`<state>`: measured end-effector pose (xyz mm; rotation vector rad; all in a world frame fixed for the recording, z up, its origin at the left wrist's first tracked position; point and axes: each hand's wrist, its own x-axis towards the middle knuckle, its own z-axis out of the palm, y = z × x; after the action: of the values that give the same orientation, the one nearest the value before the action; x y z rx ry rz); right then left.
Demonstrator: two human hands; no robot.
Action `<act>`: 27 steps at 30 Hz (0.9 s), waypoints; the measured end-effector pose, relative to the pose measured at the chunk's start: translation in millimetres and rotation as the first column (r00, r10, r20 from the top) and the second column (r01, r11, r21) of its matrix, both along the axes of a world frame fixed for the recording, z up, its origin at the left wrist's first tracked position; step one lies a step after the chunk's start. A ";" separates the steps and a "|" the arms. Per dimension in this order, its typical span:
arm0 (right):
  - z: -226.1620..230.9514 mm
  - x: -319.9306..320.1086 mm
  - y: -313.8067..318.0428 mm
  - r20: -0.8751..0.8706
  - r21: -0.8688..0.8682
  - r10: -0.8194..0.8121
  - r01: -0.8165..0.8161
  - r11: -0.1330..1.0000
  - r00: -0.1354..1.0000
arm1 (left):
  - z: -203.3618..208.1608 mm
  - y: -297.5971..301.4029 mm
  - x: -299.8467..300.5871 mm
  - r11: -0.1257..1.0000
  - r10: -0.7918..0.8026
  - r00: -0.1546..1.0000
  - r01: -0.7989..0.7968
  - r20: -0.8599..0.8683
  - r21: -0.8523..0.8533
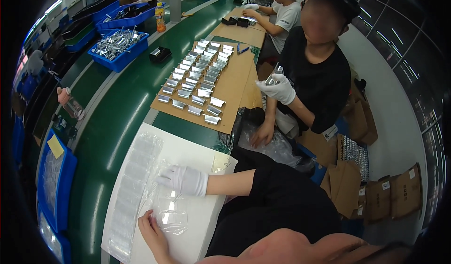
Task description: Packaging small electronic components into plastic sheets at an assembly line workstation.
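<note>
A clear plastic bag [173, 213], thin and wrinkled, lies on a white board [201, 233] in front of me. My right hand [184, 179], in a white glove, reaches across the bag's far part, its fingers closed on the film. Bare, my left hand [151, 230] comes in from the lower edge with its fingers bent in at the bag's near left edge, where it pinches the film. Beside the hands, a row of overlapping clear bags [133, 189] runs along the board's left side. Whatever lies under the glove is hidden.
Bent shiny metal parts [195, 71] stand in rows on a brown cardboard sheet [233, 108] beyond the board. A co-worker in black [312, 71] holds a metal part at the right. Blue bins [117, 59] with metal pieces and a pink-capped bottle [70, 103] stand left. Cartons [405, 191] sit behind.
</note>
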<state>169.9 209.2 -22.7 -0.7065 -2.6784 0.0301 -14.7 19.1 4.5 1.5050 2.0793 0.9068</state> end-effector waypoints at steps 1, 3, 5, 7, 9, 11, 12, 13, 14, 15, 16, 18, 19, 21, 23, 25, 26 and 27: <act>-2.4 0.5 1.5 -0.001 0.026 0.001 -0.001 1.000 1.000 | 0.2 1.1 0.7 1.000 0.000 1.000 0.000 -0.008 -0.005; -4.0 0.6 3.1 -0.003 0.054 0.003 -0.003 0.999 1.000 | -0.2 2.0 0.8 1.000 0.001 1.000 -0.001 -0.015 -0.009; -2.5 1.7 3.2 -0.033 0.051 0.004 -0.002 0.999 0.999 | -2.5 1.6 0.2 1.000 0.007 1.000 -0.007 -0.018 0.001; -1.0 1.7 4.4 -0.063 0.048 0.004 -0.001 0.999 0.998 | -4.2 1.2 -1.1 1.000 0.013 1.000 -0.013 -0.022 0.012; -3.0 4.5 7.7 -0.089 0.052 0.010 -0.005 0.999 0.996 | -6.2 1.4 -0.6 1.000 0.007 1.000 -0.007 -0.015 0.016; -5.4 6.6 13.0 -0.146 0.066 0.031 -0.022 0.998 0.989 | -6.9 1.6 -1.4 1.000 0.001 1.000 -0.001 -0.007 0.030; -6.0 8.0 15.2 -0.175 0.074 0.042 -0.030 0.997 0.984 | -7.0 1.5 -1.4 0.999 -0.001 1.000 0.001 -0.004 0.038; -7.7 8.5 17.2 -0.176 0.078 0.042 -0.029 0.997 0.983 | -7.4 1.4 -2.1 0.999 -0.002 1.000 0.002 -0.006 0.042; -9.6 9.1 18.2 -0.222 0.036 0.054 -0.047 0.998 0.974 | -7.9 0.5 -2.8 0.999 -0.016 1.000 0.016 -0.013 0.040; -11.0 9.7 18.9 -0.268 -0.004 0.064 -0.068 0.998 0.961 | -8.1 -0.5 -3.4 0.999 -0.029 0.999 0.029 -0.020 0.038; -12.2 10.6 20.1 -0.314 -0.043 0.074 -0.092 0.995 0.947 | -7.9 -0.9 -3.8 0.998 -0.041 0.999 0.042 -0.028 0.036; -13.0 13.4 25.5 -0.364 -0.077 0.086 -0.122 0.990 0.928 | -6.3 -0.2 -3.6 0.998 -0.049 0.998 0.051 -0.042 0.038; -12.8 17.4 30.3 -0.379 -0.158 0.109 -0.180 0.971 0.919 | -6.1 -0.3 -2.3 0.998 -0.043 0.998 0.044 -0.039 0.038; -12.4 29.1 41.1 -0.413 -0.311 0.143 -0.287 0.906 0.899 | -5.4 1.1 0.8 0.999 -0.036 0.999 0.038 -0.032 0.039; -20.9 39.3 49.3 -0.472 -0.502 0.069 -0.332 0.799 0.879 | -3.1 4.8 0.8 0.998 -0.044 0.998 0.045 -0.033 0.042; -11.7 47.7 56.2 -0.499 -0.612 -0.009 -0.345 0.712 0.866 | -3.6 1.7 -0.4 1.000 -0.012 0.999 0.013 -0.030 0.025; 20.6 58.8 66.7 -0.475 -0.694 -0.129 -0.280 0.663 0.871 | -4.0 -1.9 -0.9 1.000 0.008 1.000 -0.008 -0.027 0.013; 52.0 72.6 75.1 -0.436 -0.766 -0.254 -0.207 0.608 0.863 | -4.0 -1.2 -0.7 1.000 0.016 1.000 -0.015 -0.022 0.008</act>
<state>242.5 284.3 29.2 -0.8165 -2.0189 1.3100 -15.4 17.9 0.5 1.5113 2.1080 0.9088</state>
